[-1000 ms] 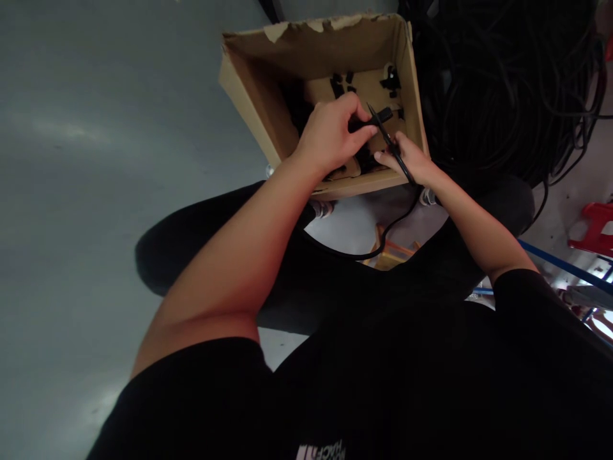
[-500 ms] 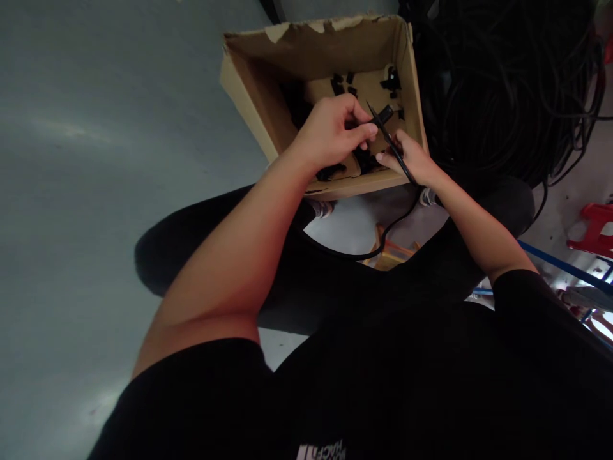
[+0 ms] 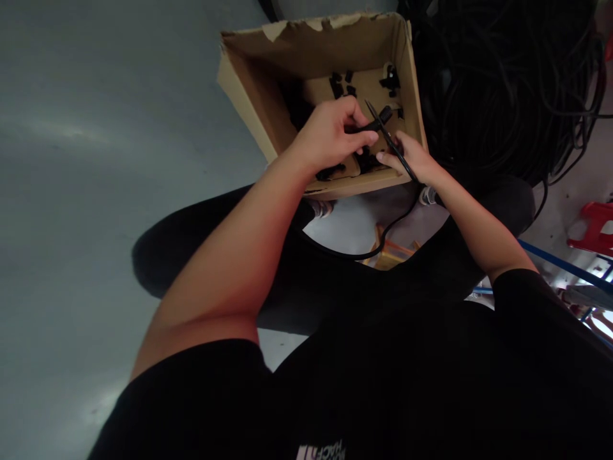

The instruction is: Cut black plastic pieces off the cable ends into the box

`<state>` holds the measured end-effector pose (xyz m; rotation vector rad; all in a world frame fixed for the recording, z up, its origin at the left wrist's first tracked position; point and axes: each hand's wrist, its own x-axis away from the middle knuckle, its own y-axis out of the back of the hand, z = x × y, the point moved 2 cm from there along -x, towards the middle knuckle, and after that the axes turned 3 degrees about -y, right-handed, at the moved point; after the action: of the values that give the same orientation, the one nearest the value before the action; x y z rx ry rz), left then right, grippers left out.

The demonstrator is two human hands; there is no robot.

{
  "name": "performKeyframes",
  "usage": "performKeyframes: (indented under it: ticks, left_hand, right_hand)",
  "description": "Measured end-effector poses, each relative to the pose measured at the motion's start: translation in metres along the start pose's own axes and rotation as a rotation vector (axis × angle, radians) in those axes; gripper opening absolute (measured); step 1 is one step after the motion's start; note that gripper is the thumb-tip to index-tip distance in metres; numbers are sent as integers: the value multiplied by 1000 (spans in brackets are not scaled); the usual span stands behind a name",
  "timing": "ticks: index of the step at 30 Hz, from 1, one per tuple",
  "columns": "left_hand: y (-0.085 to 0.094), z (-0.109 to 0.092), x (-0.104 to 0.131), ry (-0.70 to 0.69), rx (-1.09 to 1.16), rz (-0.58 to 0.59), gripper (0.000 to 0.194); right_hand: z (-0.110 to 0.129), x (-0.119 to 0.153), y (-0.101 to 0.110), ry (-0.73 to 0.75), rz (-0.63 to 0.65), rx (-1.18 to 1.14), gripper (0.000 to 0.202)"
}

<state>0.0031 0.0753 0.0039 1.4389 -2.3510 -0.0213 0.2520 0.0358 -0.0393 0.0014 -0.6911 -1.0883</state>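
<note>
Glossy grey floor, red stool at right

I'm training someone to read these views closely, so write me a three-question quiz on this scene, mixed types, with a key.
1. Multiple choice: what does the person's left hand pinch?
A. A white cup
B. A black piece with a blunt end
C. A sheet of paper

2. True or false: the heap of black cables lies to the right of the cardboard box.

3. Fill in: the far rim of the cardboard box is not cleanly cut but ____.

Key: 1. B; 2. True; 3. torn (or ragged).
</note>
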Motion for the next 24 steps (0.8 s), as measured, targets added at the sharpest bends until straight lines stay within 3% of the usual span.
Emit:
performKeyframes:
  ticks: [6, 10, 14, 19, 24]
  left_hand:
    - [13, -3, -1, 50, 23, 26, 69]
    - [22, -12, 1, 13, -74, -19, 74]
    - [25, -18, 2, -49, -102, 20, 71]
    - [21, -13, 4, -3, 6, -8, 67]
    - [6, -6, 4, 32, 26, -83, 66]
  right_hand:
    - [9, 12, 1, -59, 54, -62, 98]
    - [4, 13, -1, -53, 60, -110, 97]
    - [2, 12, -8, -28, 74, -83, 92]
    - [8, 12, -15, -29, 50, -53, 88]
    - [13, 9, -12, -23, 32, 0, 89]
